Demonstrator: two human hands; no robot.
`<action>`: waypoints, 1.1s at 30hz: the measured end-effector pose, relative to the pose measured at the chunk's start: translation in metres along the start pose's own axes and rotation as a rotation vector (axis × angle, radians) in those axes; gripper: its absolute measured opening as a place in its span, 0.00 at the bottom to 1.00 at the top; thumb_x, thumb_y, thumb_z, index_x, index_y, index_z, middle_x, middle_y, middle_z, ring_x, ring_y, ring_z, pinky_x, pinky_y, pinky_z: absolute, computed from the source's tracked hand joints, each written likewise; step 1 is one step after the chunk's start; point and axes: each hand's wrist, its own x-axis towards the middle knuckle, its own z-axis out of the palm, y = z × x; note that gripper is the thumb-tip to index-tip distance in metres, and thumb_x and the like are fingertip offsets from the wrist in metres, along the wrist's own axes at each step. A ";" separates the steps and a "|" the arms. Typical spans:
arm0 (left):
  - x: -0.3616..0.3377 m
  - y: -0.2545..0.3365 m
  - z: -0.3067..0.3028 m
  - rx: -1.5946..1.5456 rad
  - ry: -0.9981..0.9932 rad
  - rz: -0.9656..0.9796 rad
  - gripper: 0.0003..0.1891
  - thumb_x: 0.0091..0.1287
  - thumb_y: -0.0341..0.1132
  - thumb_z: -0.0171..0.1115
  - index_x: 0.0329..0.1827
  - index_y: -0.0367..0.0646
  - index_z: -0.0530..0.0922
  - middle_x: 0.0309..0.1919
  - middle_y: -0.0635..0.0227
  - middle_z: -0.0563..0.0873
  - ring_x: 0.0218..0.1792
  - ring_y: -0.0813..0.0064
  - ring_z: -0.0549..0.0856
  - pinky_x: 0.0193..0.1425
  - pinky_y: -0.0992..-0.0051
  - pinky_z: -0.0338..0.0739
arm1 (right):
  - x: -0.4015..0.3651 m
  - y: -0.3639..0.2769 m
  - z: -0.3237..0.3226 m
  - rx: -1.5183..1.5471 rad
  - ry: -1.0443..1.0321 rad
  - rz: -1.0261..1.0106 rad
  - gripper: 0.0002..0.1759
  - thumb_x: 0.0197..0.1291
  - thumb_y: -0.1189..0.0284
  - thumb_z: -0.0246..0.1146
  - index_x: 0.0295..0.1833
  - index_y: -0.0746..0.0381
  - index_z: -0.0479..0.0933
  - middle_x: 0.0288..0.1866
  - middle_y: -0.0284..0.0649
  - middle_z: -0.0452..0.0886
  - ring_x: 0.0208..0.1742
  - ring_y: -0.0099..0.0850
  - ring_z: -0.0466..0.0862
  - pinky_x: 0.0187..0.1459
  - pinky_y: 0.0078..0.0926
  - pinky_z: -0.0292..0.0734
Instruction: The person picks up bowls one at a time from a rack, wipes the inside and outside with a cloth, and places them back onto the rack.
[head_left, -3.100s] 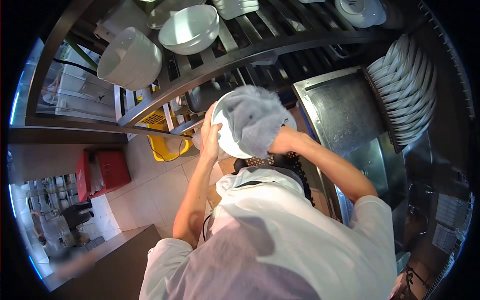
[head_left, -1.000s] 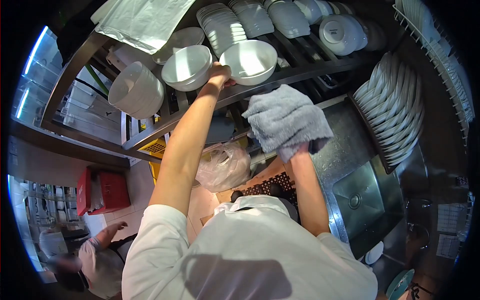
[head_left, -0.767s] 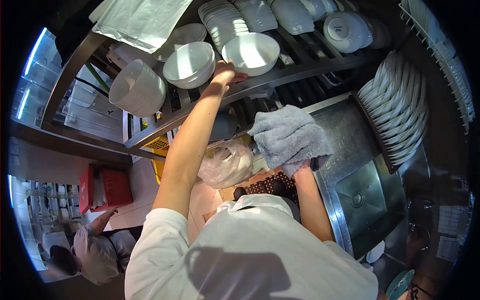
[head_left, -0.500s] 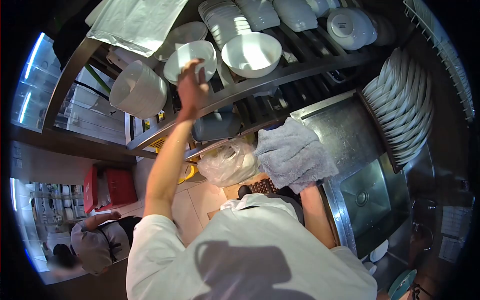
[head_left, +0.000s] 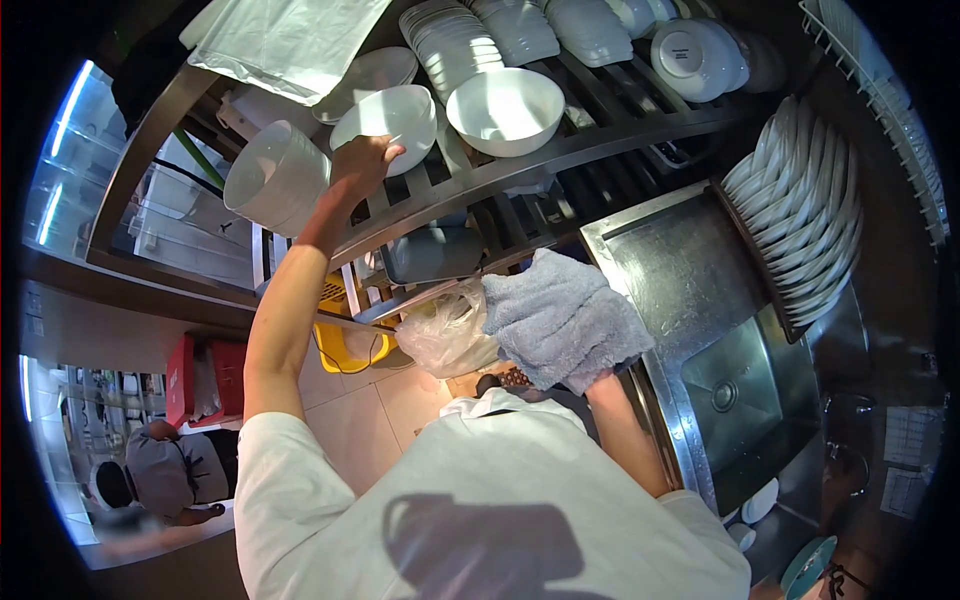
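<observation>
My left hand (head_left: 362, 165) reaches over the front of the slatted shelf (head_left: 470, 178). Its fingers are curled against the lower left side of a white bowl (head_left: 388, 112); whether they grip its rim is hidden. Just left of this hand stands a stack of white bowls (head_left: 278, 178). Another white bowl (head_left: 506, 110) sits to the right on the same shelf. A grey-blue towel (head_left: 565, 315) drapes over my right hand (head_left: 603, 388), beside the sink. The towel covers most of those fingers, and the hand holds it up.
A metal sink (head_left: 735, 400) and a row of white plates (head_left: 800, 215) lie to the right. Below the shelf are a plastic bag (head_left: 450, 330) and a yellow basket (head_left: 350, 345). Another person (head_left: 170, 470) stands at lower left, near a red box (head_left: 205, 380).
My left hand has shifted left and down from inside the bowl to its side, with its fingers now curled. The towel has moved slightly left. At lower left the other person has changed posture.
</observation>
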 end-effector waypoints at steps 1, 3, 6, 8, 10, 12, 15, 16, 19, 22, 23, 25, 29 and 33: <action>0.001 -0.001 0.002 0.000 0.000 0.005 0.21 0.71 0.54 0.52 0.42 0.45 0.83 0.35 0.54 0.87 0.40 0.51 0.86 0.43 0.56 0.78 | -0.002 0.000 0.000 0.002 0.001 -0.004 0.35 0.68 0.51 0.53 0.74 0.59 0.59 0.72 0.43 0.66 0.72 0.38 0.65 0.72 0.37 0.61; 0.002 -0.005 0.003 -0.080 0.108 0.013 0.21 0.71 0.53 0.53 0.40 0.43 0.82 0.34 0.54 0.86 0.40 0.50 0.86 0.42 0.55 0.77 | -0.005 -0.001 0.001 0.000 0.008 -0.009 0.35 0.68 0.51 0.54 0.74 0.59 0.59 0.72 0.43 0.66 0.72 0.38 0.65 0.72 0.37 0.61; 0.010 -0.024 0.005 -0.173 0.315 0.059 0.20 0.71 0.51 0.54 0.38 0.41 0.81 0.32 0.53 0.86 0.38 0.47 0.85 0.40 0.54 0.75 | -0.010 -0.003 0.001 -0.010 0.020 -0.020 0.35 0.67 0.51 0.54 0.74 0.59 0.59 0.72 0.43 0.66 0.72 0.38 0.65 0.72 0.37 0.60; 0.001 -0.025 -0.010 -0.280 0.313 0.018 0.20 0.71 0.50 0.55 0.37 0.39 0.79 0.31 0.49 0.84 0.35 0.43 0.82 0.40 0.54 0.73 | -0.012 -0.005 0.002 -0.028 0.026 -0.037 0.36 0.67 0.51 0.54 0.74 0.59 0.59 0.72 0.43 0.66 0.72 0.38 0.65 0.72 0.37 0.60; -0.012 -0.022 -0.026 -0.387 0.572 -0.134 0.21 0.74 0.49 0.53 0.36 0.37 0.79 0.32 0.53 0.85 0.33 0.53 0.83 0.39 0.60 0.73 | -0.010 -0.010 0.003 -0.052 0.039 -0.067 0.36 0.67 0.52 0.55 0.74 0.59 0.59 0.71 0.43 0.66 0.72 0.38 0.65 0.72 0.37 0.60; -0.038 -0.008 -0.041 -0.696 0.674 -0.158 0.23 0.75 0.50 0.52 0.37 0.36 0.79 0.34 0.57 0.85 0.35 0.61 0.83 0.40 0.64 0.74 | -0.006 -0.019 0.005 -0.096 0.056 -0.127 0.36 0.67 0.52 0.55 0.74 0.59 0.59 0.71 0.43 0.66 0.72 0.39 0.65 0.72 0.37 0.60; -0.079 0.042 -0.053 -1.222 0.933 -0.245 0.25 0.77 0.51 0.49 0.38 0.34 0.79 0.37 0.63 0.85 0.39 0.73 0.83 0.43 0.70 0.76 | -0.004 -0.037 0.018 -0.226 0.066 -0.261 0.36 0.67 0.52 0.55 0.74 0.59 0.59 0.71 0.43 0.66 0.72 0.39 0.65 0.72 0.37 0.60; -0.092 0.060 -0.052 -1.436 1.106 -0.299 0.25 0.77 0.51 0.48 0.39 0.34 0.78 0.39 0.66 0.84 0.40 0.79 0.82 0.45 0.73 0.77 | -0.005 -0.044 0.026 -0.290 0.061 -0.321 0.36 0.66 0.52 0.55 0.74 0.59 0.59 0.71 0.43 0.66 0.72 0.39 0.65 0.72 0.37 0.60; -0.130 0.097 -0.039 -1.625 1.074 -0.496 0.25 0.77 0.52 0.49 0.46 0.33 0.76 0.42 0.63 0.82 0.40 0.76 0.82 0.46 0.73 0.78 | -0.004 -0.060 0.058 -0.527 0.013 -0.520 0.36 0.66 0.52 0.56 0.73 0.59 0.59 0.71 0.43 0.66 0.72 0.39 0.65 0.72 0.37 0.60; -0.165 0.119 -0.005 -1.460 0.878 -0.527 0.26 0.76 0.52 0.52 0.26 0.38 0.73 0.24 0.74 0.77 0.25 0.83 0.73 0.29 0.79 0.66 | 0.013 -0.052 0.099 -0.712 -0.054 -0.655 0.36 0.66 0.52 0.56 0.73 0.59 0.59 0.71 0.43 0.66 0.72 0.39 0.65 0.72 0.37 0.59; -0.177 0.128 0.005 -1.371 0.787 -0.505 0.27 0.75 0.52 0.53 0.22 0.39 0.70 0.20 0.79 0.73 0.22 0.84 0.68 0.25 0.79 0.60 | 0.008 -0.050 0.110 -0.733 -0.062 -0.695 0.36 0.66 0.52 0.56 0.73 0.59 0.59 0.71 0.43 0.66 0.72 0.39 0.65 0.72 0.37 0.59; -0.184 0.137 0.021 -1.304 0.811 -0.361 0.28 0.74 0.49 0.56 0.20 0.38 0.65 0.16 0.79 0.68 0.20 0.83 0.62 0.23 0.75 0.55 | 0.010 -0.052 0.115 -0.721 -0.076 -0.748 0.36 0.66 0.52 0.57 0.73 0.59 0.59 0.71 0.43 0.66 0.72 0.39 0.64 0.72 0.37 0.59; -0.195 0.150 -0.010 -0.952 0.693 -0.224 0.28 0.74 0.46 0.57 0.19 0.35 0.63 0.13 0.64 0.60 0.16 0.71 0.61 0.23 0.70 0.55 | 0.050 -0.068 0.086 -0.608 -0.068 -0.651 0.36 0.65 0.53 0.57 0.73 0.58 0.59 0.71 0.43 0.66 0.72 0.39 0.64 0.72 0.37 0.59; -0.188 0.142 -0.012 -0.946 0.694 -0.174 0.30 0.76 0.48 0.53 0.17 0.35 0.64 0.11 0.73 0.60 0.16 0.82 0.58 0.21 0.72 0.50 | 0.057 -0.056 0.108 -0.572 -0.086 -0.659 0.36 0.65 0.53 0.58 0.73 0.58 0.60 0.71 0.43 0.66 0.72 0.40 0.64 0.72 0.37 0.59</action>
